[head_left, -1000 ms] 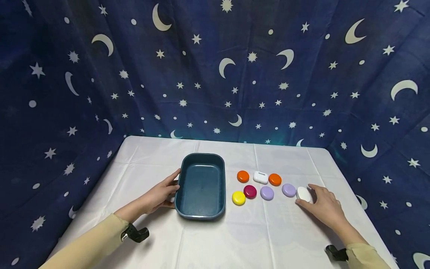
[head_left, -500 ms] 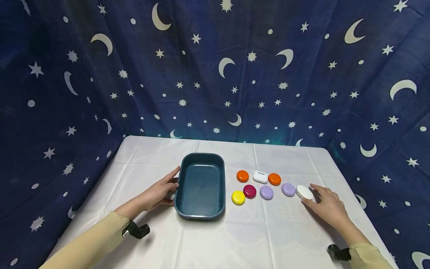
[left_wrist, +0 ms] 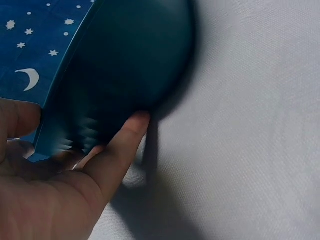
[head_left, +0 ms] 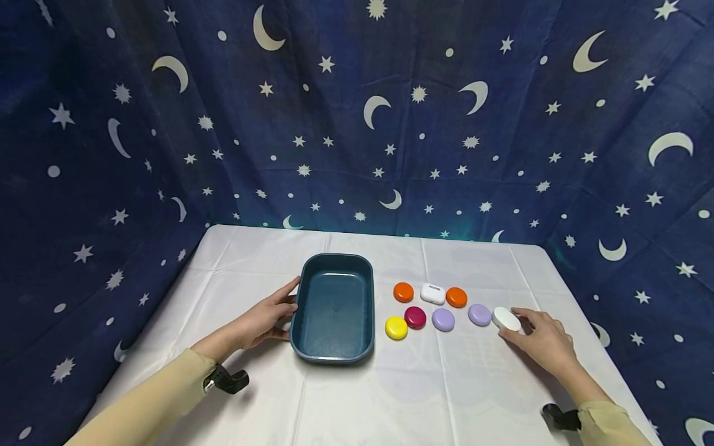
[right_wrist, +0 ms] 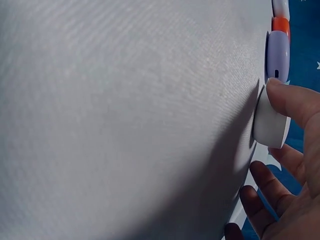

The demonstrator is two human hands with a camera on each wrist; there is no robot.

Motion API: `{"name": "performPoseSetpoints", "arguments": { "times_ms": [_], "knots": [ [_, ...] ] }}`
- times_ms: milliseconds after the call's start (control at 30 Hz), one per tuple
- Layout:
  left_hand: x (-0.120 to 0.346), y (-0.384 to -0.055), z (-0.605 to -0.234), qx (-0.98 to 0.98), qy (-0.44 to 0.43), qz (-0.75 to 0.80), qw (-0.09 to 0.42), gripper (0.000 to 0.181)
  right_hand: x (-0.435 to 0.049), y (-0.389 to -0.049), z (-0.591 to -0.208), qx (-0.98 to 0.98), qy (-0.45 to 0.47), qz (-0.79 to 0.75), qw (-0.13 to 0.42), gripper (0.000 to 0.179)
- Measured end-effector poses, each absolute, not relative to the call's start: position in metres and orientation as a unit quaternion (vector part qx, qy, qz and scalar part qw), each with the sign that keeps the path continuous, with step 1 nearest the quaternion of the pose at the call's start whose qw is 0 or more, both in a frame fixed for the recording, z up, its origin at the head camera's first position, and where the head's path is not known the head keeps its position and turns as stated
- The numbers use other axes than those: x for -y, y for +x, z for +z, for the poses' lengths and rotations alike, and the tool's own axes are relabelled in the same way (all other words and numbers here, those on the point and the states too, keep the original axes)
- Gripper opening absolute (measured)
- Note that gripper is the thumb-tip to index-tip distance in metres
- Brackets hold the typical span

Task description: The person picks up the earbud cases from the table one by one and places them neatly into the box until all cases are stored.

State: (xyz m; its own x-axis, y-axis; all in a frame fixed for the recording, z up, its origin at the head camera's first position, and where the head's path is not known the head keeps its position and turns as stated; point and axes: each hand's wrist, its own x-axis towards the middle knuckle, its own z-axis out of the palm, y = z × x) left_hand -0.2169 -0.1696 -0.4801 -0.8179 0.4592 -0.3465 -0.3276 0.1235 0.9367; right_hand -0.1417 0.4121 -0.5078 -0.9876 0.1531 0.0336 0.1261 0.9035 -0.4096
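Note:
My left hand (head_left: 266, 321) rests against the left wall of a dark teal plastic bin (head_left: 333, 358). In the left wrist view, its straight thumb (left_wrist: 127, 137) touches the bin's outer side below the rim. At the right end of a group of small cases, my right hand (head_left: 542, 341) pinches a thick white round disc (head_left: 506, 319) between thumb and index finger. The disc stays at table level. Its other fingers spread loosely in the right wrist view. Right beside the disc lies a purple round case (head_left: 480, 314), with a small dark slot visible in the right wrist view.
Left of these lie another purple case (head_left: 443, 319), a dark red one (head_left: 415, 318), a yellow one (head_left: 396, 328), two orange ones, one of them at the back (head_left: 403, 292), and a white rounded rectangular case (head_left: 432, 293). A white cloth covers the table (head_left: 251, 248); a starry curtain (head_left: 334, 111) surrounds it.
My right hand's fingers loosen slightly from the white disc half a second ago, then come back close around it. The disc lies marginally farther back than one second ago. My left hand stays at the bin.

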Motion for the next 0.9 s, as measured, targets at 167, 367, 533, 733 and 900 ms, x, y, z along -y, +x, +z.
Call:
{"name": "performPoseSetpoints", "arguments": {
  "times_ms": [167, 367, 533, 733, 900],
  "knots": [
    [0.1699, -0.2168, -0.4792, -0.678, 0.036, 0.669, 0.302, 0.070, -0.4105, -0.1428, -0.5097, 0.973, -0.077, 0.212, 0.043, 0.079],
    [0.1674, -0.2168, -0.4760, -0.662, 0.017, 0.685, 0.305, 0.070, -0.4087, -0.1428, -0.5111, 0.970, -0.090, 0.219, 0.047, 0.079],
    [0.1664, -0.2178, -0.4759, -0.659, 0.015, 0.687, 0.306, 0.073, -0.4070, -0.1412, -0.5107, 0.968, -0.102, 0.227, 0.042, 0.079],
    [0.1658, -0.2189, -0.4781, -0.679, 0.009, 0.674, 0.291, 0.073, -0.4072, -0.1402, -0.5127, 0.964, -0.112, 0.236, 0.042, 0.077],
    [0.1653, -0.2193, -0.4799, -0.692, 0.003, 0.665, 0.280, 0.070, -0.4077, -0.1403, -0.5147, 0.964, -0.113, 0.237, 0.045, 0.076]
  ]
}}
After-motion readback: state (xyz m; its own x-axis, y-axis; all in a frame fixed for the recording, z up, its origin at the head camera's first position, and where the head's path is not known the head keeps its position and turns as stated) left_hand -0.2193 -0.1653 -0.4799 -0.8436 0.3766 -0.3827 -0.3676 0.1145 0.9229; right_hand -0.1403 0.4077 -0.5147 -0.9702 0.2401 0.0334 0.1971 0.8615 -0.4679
